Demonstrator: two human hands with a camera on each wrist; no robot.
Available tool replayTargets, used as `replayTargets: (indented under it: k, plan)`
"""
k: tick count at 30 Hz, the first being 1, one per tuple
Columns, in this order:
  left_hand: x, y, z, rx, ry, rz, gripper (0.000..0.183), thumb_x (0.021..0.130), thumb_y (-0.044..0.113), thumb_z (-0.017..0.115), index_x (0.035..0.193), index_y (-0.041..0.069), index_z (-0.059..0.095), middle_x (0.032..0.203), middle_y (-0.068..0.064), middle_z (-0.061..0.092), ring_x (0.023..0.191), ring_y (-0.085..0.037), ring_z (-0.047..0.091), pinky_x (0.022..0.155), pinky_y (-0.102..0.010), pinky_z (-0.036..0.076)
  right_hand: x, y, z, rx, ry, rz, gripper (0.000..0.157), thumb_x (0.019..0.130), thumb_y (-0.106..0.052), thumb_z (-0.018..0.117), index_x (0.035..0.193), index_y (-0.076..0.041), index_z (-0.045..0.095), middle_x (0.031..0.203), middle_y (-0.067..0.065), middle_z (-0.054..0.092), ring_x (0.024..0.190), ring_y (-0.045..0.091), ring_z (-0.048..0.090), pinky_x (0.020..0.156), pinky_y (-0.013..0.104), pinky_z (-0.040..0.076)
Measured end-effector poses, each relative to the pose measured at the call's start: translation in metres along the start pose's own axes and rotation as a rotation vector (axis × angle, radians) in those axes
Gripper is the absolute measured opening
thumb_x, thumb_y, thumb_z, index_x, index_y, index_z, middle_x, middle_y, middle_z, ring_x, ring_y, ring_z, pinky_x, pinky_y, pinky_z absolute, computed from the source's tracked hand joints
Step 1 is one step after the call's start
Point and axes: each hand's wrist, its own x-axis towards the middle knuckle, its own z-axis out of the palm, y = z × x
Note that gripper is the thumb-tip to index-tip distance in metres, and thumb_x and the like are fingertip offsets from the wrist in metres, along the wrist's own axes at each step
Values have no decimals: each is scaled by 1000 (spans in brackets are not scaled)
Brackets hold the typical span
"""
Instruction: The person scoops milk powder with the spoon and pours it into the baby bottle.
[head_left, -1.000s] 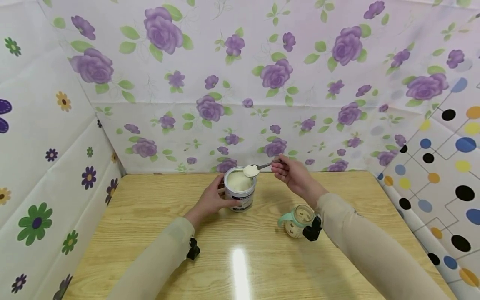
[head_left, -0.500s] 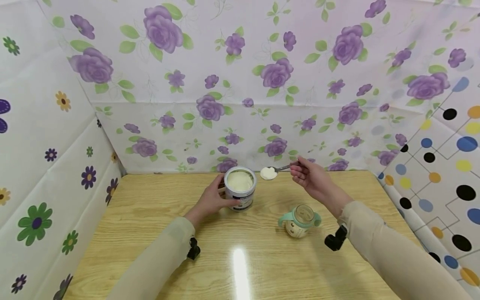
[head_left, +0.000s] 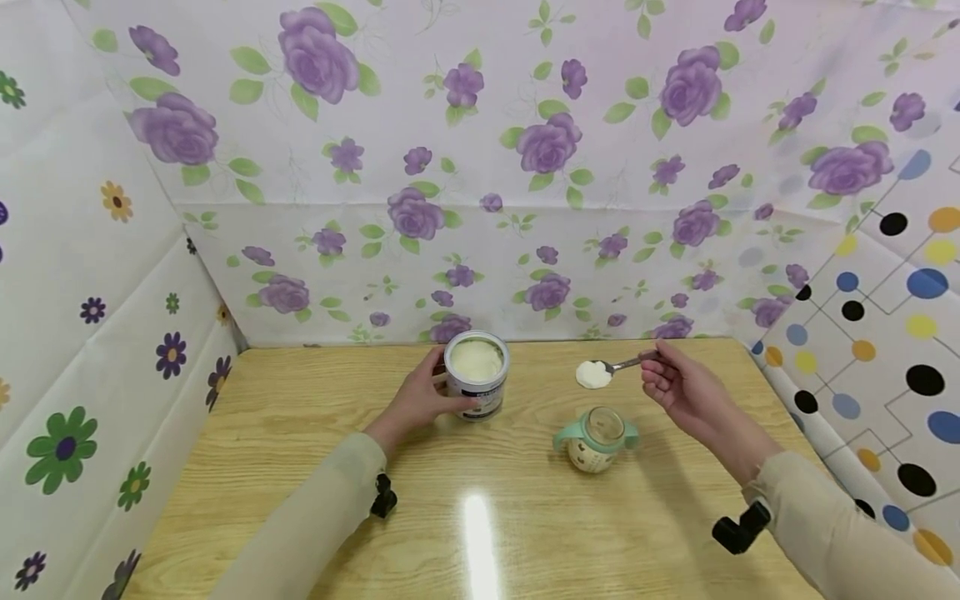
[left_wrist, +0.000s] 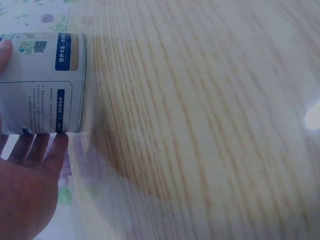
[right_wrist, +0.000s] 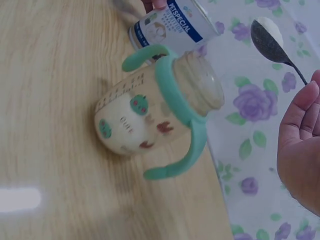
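My left hand (head_left: 422, 394) grips the side of an open tin (head_left: 480, 398) of pale powder that stands near the back of the table. In the left wrist view its fingers (left_wrist: 55, 152) lie along the printed tin wall. My right hand (head_left: 693, 392) pinches the handle of a metal spoon (head_left: 624, 364) heaped with white powder (head_left: 593, 374), held level above the table. Below and left of that hand stands a baby bottle (head_left: 592, 442) with two green handles and no lid. White powder (right_wrist: 125, 117) shows in its lower part in the right wrist view.
The wooden table (head_left: 337, 533) meets a flowered cloth wall (head_left: 345, 275) at its back edge. Patterned cloth also hangs at left and right. A bright light reflection (head_left: 480, 542) lies on the tabletop.
My right hand has carried the filled spoon away from over the tin, to the right and a little nearer, to behind the bottle. My left hand stays on the tin.
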Motion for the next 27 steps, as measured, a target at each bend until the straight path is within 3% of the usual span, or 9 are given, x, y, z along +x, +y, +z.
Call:
replayTargets:
  k: [10,19,27]
  plan:
    - [0,2,0,12,1,-7,100,82,20,97,163,21,37,157,-13,49,150,-39,45,120,-54,45,-22,6,-30,9,-50,-6,44,118,-27,42,106,-2,77,92,5,77,84,13,74,80,26,63]
    - [0,0,-1,36,1,-17,102,81,26,98,162,24,37,156,-8,50,150,-35,46,120,-51,46,-29,14,-40,-5,-87,-7,48,119,-25,37,106,-2,77,93,4,78,85,12,75,81,25,63]
    - [-1,2,-4,24,-15,-22,105,82,24,97,165,23,34,159,-12,47,150,-40,45,121,-54,44,-30,18,-44,-50,-100,-18,46,119,-26,38,108,-3,77,94,3,78,86,12,75,82,25,64]
